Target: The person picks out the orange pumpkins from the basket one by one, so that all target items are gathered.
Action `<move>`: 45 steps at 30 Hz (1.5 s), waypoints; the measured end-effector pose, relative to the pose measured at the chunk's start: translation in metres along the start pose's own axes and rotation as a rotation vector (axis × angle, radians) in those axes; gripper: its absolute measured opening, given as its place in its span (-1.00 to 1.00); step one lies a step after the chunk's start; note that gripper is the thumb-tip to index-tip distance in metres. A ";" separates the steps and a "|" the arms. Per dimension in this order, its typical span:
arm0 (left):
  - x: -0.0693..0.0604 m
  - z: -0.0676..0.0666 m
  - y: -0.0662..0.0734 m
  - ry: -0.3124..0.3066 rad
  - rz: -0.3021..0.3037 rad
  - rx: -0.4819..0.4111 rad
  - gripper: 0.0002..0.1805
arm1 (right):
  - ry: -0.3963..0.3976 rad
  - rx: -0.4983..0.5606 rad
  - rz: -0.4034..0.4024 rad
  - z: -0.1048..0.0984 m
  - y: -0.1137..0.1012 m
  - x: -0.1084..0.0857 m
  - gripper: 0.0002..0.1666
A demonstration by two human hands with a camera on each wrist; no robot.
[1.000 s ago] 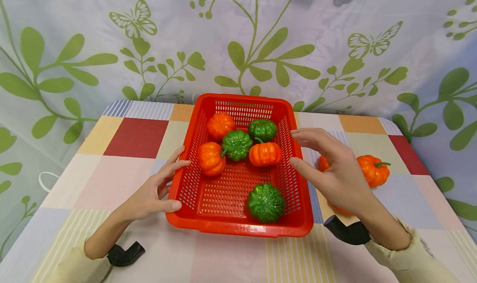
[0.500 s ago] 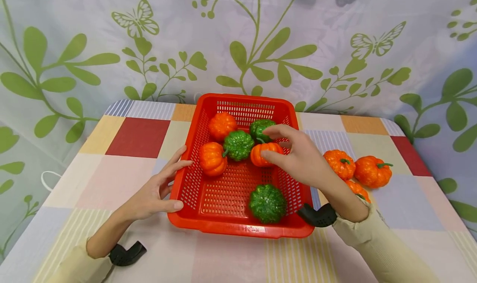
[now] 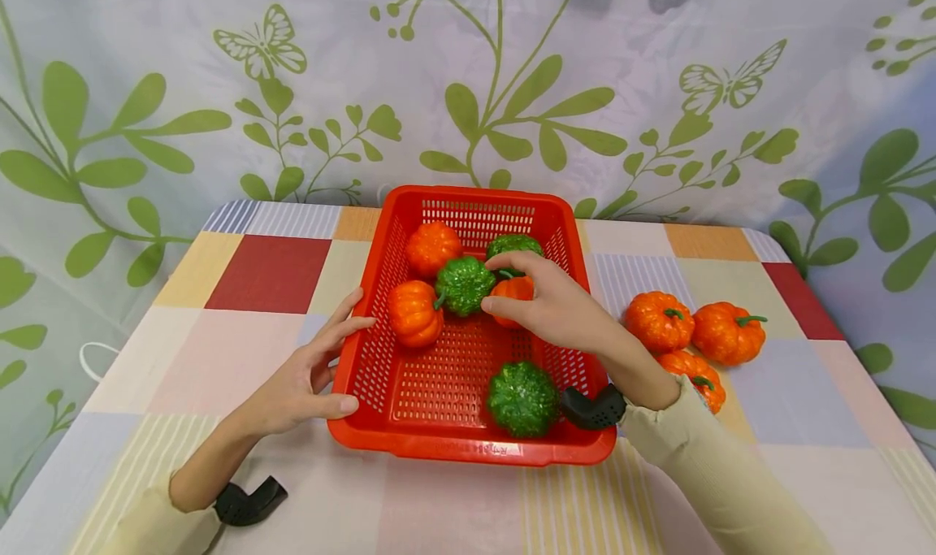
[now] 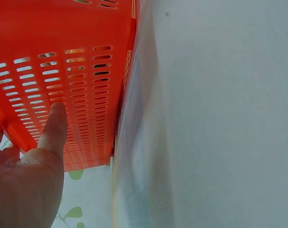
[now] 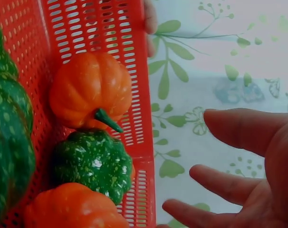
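Note:
A red plastic basket (image 3: 468, 451) with slotted walls holds several toy pumpkins. My left hand (image 3: 292, 384) rests at its left side, fingertips and thumb touching the rim; in the left wrist view a straight finger (image 4: 56, 123) lies against the outer wall. My right hand (image 3: 559, 307) is over the basket's right half, thumb and fingers spread around an orange pumpkin (image 3: 512, 299) that it partly hides. The right wrist view shows these fingers (image 5: 225, 183) apart, holding nothing. Nearby are a green pumpkin (image 3: 465, 285) and another green pumpkin (image 3: 514, 248), partly covered.
Inside the basket also lie an orange pumpkin (image 3: 415, 313), a bumpy orange one (image 3: 434, 249) and a green pumpkin (image 3: 522, 399) near the front. Three orange pumpkins (image 3: 660, 321) sit on the checked tablecloth (image 3: 812, 392) to the right. A leaf-patterned curtain (image 3: 409, 67) hangs behind.
My right hand has moved left from beside the basket's right rim to over the orange pumpkin inside, uncovering the pumpkins on the table. The left hand has stayed at the left rim.

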State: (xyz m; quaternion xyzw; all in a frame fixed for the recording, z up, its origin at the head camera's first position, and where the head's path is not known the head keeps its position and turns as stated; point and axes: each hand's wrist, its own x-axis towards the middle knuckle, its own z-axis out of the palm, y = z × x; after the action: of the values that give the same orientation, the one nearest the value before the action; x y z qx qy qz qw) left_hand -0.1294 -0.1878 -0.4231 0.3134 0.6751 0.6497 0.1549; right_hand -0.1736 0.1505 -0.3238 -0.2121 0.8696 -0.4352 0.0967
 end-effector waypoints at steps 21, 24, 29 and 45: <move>0.001 0.000 0.000 0.005 -0.018 0.009 -0.13 | 0.016 0.022 0.095 0.001 0.028 0.017 -0.37; 0.001 0.000 0.001 0.006 -0.017 0.013 -0.13 | 0.004 0.036 0.104 0.001 0.028 0.018 -0.36; 0.000 0.000 0.001 0.011 -0.018 0.020 -0.12 | -0.025 0.026 0.104 0.002 0.031 0.019 -0.37; 0.000 0.001 0.002 0.015 -0.020 0.028 -0.11 | -0.130 -0.286 0.027 0.007 0.032 0.016 -0.46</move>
State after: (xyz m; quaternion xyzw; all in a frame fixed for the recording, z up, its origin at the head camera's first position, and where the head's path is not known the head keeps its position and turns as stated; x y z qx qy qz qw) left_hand -0.1279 -0.1868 -0.4211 0.3037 0.6883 0.6410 0.1520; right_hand -0.1947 0.1553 -0.3538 -0.2395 0.9174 -0.2911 0.1275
